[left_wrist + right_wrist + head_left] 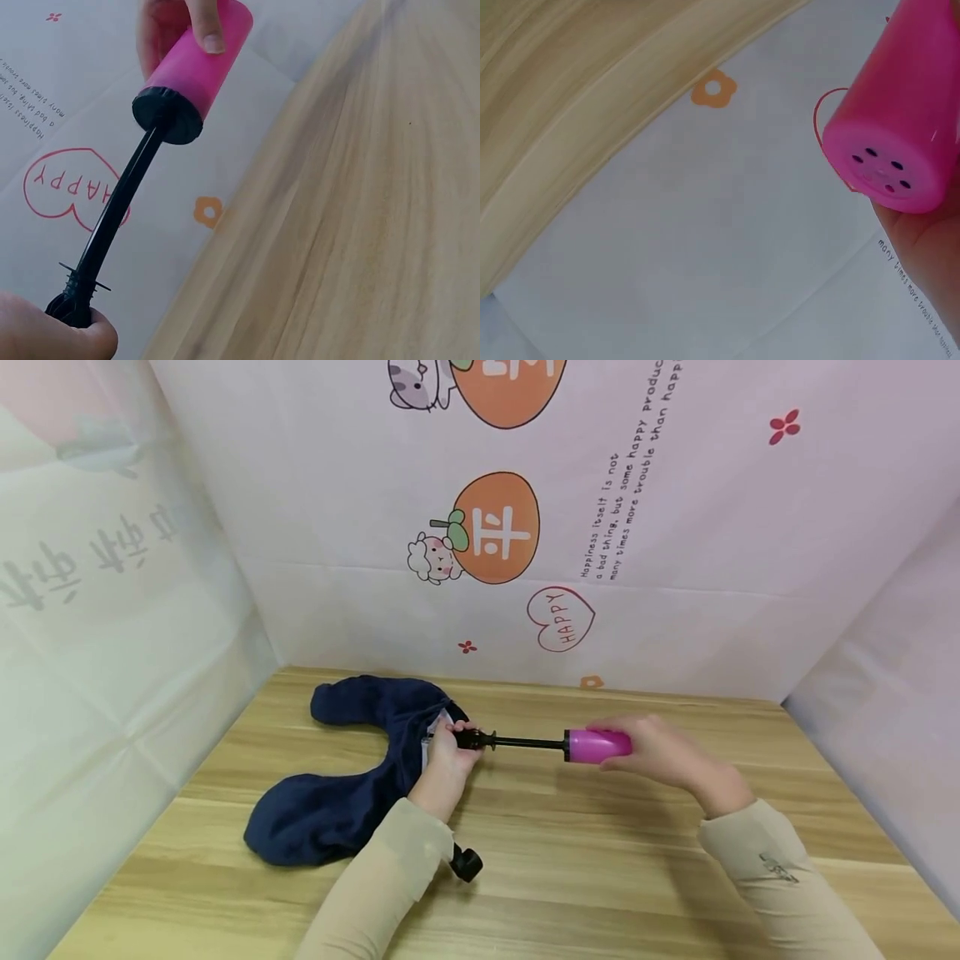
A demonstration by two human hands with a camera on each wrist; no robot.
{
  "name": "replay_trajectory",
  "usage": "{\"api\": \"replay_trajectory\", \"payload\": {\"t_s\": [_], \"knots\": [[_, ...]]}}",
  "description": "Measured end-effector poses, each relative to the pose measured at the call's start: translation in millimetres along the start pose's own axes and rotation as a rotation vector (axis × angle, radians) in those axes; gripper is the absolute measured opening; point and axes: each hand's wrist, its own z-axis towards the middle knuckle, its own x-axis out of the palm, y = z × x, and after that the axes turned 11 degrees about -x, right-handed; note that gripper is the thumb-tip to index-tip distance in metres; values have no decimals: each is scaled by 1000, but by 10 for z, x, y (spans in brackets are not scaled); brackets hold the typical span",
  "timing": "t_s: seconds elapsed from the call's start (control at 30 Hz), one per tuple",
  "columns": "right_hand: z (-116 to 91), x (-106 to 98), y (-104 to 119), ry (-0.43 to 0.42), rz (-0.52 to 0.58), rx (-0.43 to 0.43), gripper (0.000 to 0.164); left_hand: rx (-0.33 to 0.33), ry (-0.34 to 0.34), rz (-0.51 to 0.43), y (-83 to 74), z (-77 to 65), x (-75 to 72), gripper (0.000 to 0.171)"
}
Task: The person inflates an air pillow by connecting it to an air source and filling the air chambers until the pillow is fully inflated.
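Observation:
A hand air pump with a pink barrel [598,746] and a black rod [529,742] stretches sideways between the two hands, its rod pulled well out. My right hand [660,753] grips the pink barrel, whose end with several small holes [881,172] shows in the right wrist view. The black handle end [73,300] of the pump is in the grip of my left hand [452,760], beside the opened seam of a navy U-shaped neck pillow [315,818]. Whitish lining [441,720] shows at that seam; where the pump meets the pillow is hidden by the left hand.
The pillow lies on the left of a wood-grain table [585,877]. A small black fitting [467,864] sticks out beside the left sleeve. Printed white sheets [337,568] hang behind the table and on both sides.

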Motion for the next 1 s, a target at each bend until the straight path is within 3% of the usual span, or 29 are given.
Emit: {"api": "replay_trajectory", "payload": {"t_s": [0.23,0.4,0.53,0.73,1.0], "knots": [[241,272,177,10,-97,-78,50,37,-2,31,79,2,-29,38],[468,462,314,13,-106,-143,52,56,-2,48,120,-2,-31,38],[537,523,334,1,-86,-161,53,45,-6,38,109,3,-27,38],[411,424,194,-6,5,-140,49,18,5,33,72,8,-1,37],[221,146,41,53,88,-98,48,-7,3,36,47,-16,15,36]]}}
